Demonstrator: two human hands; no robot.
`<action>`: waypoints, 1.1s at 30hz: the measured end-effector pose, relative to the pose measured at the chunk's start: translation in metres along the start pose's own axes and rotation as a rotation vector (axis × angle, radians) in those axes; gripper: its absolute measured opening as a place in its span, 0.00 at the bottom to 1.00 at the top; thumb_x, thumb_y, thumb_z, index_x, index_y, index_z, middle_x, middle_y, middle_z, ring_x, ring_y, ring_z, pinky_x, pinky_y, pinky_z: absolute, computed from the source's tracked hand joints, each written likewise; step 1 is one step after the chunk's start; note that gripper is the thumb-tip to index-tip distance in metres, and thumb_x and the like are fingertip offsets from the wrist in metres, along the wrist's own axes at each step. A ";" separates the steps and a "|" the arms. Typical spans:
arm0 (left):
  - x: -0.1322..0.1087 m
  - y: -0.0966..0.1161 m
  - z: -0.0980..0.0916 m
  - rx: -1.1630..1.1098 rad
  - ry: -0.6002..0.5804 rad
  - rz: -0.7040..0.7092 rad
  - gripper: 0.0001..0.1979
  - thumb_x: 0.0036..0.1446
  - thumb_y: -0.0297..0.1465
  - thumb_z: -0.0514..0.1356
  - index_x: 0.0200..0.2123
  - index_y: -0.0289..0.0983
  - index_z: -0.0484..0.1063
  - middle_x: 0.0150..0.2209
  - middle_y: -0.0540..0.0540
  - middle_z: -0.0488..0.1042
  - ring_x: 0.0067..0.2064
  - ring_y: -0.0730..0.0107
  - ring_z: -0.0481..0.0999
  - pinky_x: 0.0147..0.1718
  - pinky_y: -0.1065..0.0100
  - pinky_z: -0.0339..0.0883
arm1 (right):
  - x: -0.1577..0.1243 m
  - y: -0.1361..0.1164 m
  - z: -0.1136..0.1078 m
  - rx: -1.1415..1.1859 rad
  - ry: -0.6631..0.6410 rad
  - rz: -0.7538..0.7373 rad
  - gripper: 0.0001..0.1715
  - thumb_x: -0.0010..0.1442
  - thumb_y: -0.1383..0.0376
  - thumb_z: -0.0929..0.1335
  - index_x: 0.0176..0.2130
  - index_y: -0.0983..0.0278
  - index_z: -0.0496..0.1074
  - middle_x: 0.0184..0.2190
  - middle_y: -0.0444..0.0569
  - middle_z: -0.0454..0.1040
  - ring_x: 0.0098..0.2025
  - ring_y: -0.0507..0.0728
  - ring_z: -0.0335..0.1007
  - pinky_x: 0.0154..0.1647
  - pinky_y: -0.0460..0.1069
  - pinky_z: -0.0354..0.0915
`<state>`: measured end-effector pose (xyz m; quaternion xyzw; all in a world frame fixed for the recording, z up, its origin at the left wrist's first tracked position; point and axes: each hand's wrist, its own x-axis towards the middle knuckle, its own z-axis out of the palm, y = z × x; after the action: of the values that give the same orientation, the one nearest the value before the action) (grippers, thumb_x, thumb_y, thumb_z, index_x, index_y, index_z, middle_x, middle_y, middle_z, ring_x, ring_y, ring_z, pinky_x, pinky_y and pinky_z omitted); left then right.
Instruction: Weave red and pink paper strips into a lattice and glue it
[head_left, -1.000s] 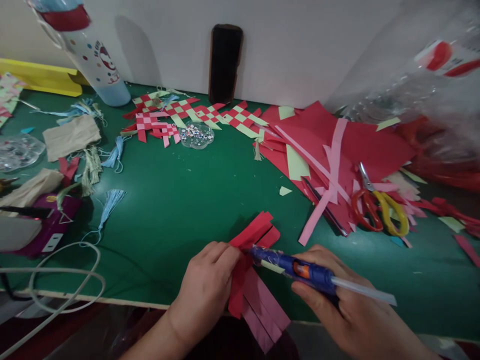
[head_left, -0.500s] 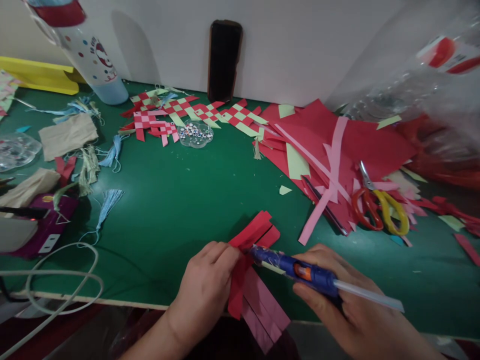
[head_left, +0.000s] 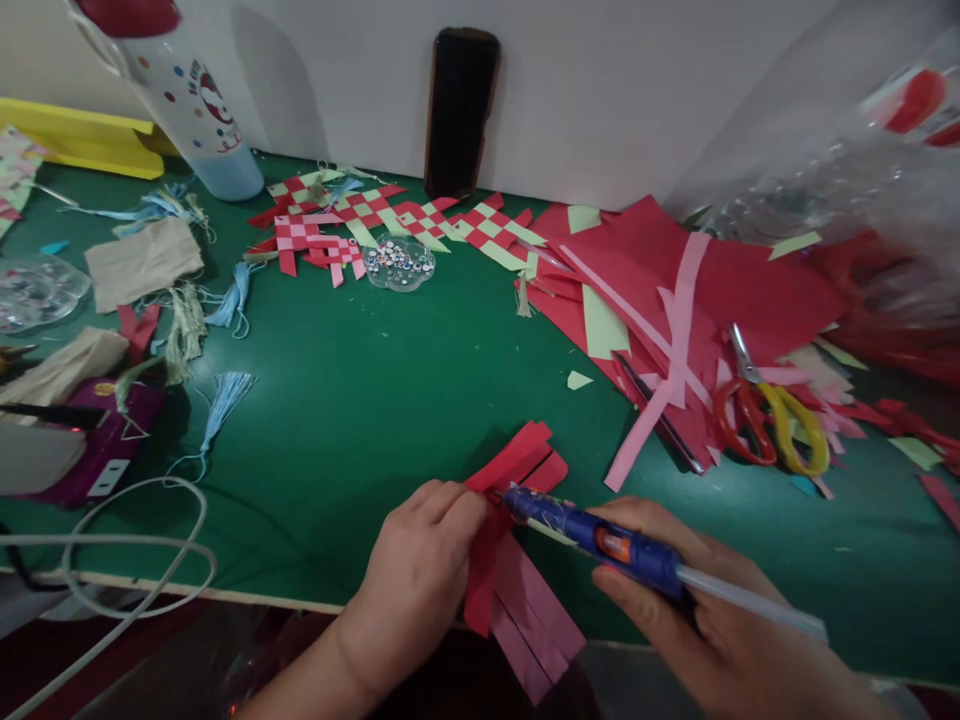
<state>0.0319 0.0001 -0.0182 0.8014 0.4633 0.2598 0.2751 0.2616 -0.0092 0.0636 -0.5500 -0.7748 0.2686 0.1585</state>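
Observation:
My left hand [head_left: 420, 575] pinches a bundle of red and pink paper strips [head_left: 517, 560] near the front edge of the green table [head_left: 375, 400]. The strips fan out above and below my fingers. My right hand [head_left: 705, 620] grips a blue glue gun [head_left: 607, 540] with a clear glue stick poking out of its back. The gun's nozzle touches the red strips right beside my left fingertips.
Red and yellow scissors [head_left: 765, 410] lie on a pile of red and pink paper [head_left: 675, 290] at the right. Woven paper pieces [head_left: 390, 220], a dish of googly eyes [head_left: 401, 265], a dark phone [head_left: 459, 110], a bottle [head_left: 191, 100], tassels [head_left: 221, 395] and a white cable [head_left: 112, 540] surround the middle.
Both hands keep their hold. The view has shifted slightly, and the glue gun has edged a little to the right with its nozzle still at the strips.

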 end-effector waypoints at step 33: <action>0.000 -0.001 0.000 0.016 -0.009 0.011 0.07 0.62 0.21 0.54 0.34 0.38 0.67 0.32 0.48 0.72 0.33 0.66 0.69 0.31 0.66 0.66 | -0.003 0.003 -0.006 -0.014 -0.041 0.023 0.07 0.63 0.64 0.65 0.43 0.59 0.69 0.29 0.43 0.76 0.26 0.51 0.73 0.25 0.43 0.70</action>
<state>0.0314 0.0008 -0.0183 0.8072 0.4596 0.2538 0.2696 0.2684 -0.0098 0.0664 -0.5545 -0.7733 0.2761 0.1356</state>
